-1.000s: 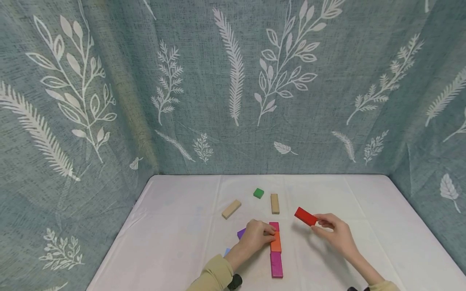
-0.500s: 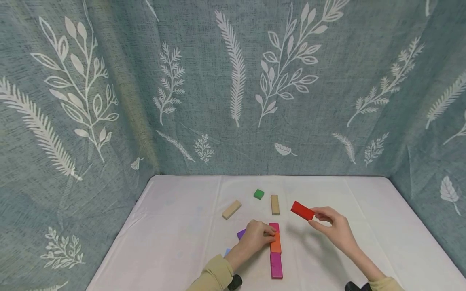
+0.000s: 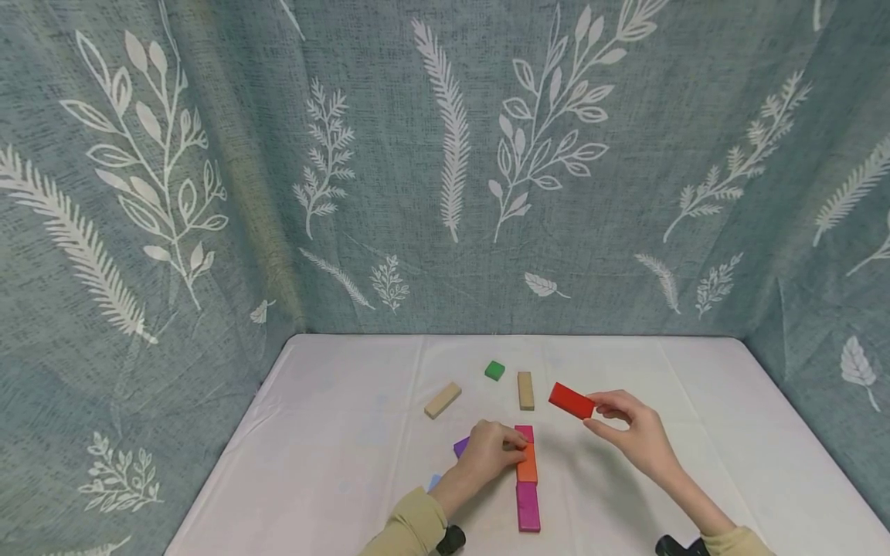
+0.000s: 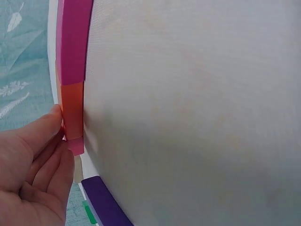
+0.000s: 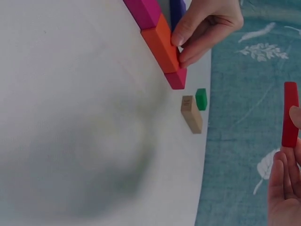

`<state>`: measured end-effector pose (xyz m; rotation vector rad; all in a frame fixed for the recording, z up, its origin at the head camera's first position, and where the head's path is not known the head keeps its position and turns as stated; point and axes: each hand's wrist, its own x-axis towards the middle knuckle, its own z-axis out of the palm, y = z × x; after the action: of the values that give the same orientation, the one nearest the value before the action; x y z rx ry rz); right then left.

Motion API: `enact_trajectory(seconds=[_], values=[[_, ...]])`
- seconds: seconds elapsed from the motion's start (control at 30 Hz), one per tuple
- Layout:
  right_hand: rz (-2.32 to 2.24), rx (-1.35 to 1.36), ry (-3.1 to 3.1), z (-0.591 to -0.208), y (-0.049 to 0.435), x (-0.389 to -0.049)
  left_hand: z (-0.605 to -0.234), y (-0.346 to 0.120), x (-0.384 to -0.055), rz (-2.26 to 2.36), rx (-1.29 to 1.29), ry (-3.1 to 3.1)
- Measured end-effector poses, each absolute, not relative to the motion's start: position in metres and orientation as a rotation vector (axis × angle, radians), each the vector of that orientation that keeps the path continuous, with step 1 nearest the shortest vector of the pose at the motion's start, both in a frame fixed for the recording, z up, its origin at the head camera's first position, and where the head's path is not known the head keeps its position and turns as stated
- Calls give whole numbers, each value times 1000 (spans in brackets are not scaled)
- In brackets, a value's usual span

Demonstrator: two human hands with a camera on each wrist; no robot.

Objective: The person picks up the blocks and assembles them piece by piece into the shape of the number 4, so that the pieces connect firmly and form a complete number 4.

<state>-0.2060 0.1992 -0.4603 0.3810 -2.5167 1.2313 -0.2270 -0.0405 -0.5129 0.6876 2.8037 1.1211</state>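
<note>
My left hand (image 3: 490, 452) reaches over the row of blocks, with thumb and fingertips on the orange block (image 3: 527, 463). A pink block (image 3: 524, 432) lies against its far end and a magenta block (image 3: 528, 507) against its near end. Up in the air to the right, my right hand (image 3: 636, 431) pinches a red block (image 3: 572, 400) by one end between thumb and fingers. In the right wrist view, the red block (image 5: 290, 113) shows upright at the right edge. Partly hidden by my left hand and sleeve are a purple block (image 3: 460, 446) and a light blue block (image 3: 434, 482).
Behind the row lie two plain wooden blocks, one tilted wooden block (image 3: 442, 401) at left and one straight wooden block (image 3: 525, 391). A small green block (image 3: 494, 371) sits farther back. A patterned blue-green curtain (image 3: 445, 193) encloses the white table (image 3: 313, 432) at the back and sides.
My right hand has lifted the red block slightly and brought it left, closer to the row. The left hand stays at the orange block.
</note>
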Motion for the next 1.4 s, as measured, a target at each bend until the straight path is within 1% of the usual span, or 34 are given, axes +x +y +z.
enact_trajectory(seconds=[0.37, 0.93, 1.4], values=[[1201, 353, -2544, -462, 196, -206, -514, -40, -226, 1152, 644, 2801], [1209, 387, -2521, -459, 193, -207, -516, -41, -225, 1220, 606, 2775], [1209, 382, -2540, -471, 191, -212, -515, -42, -224, 1260, 623, 2772]])
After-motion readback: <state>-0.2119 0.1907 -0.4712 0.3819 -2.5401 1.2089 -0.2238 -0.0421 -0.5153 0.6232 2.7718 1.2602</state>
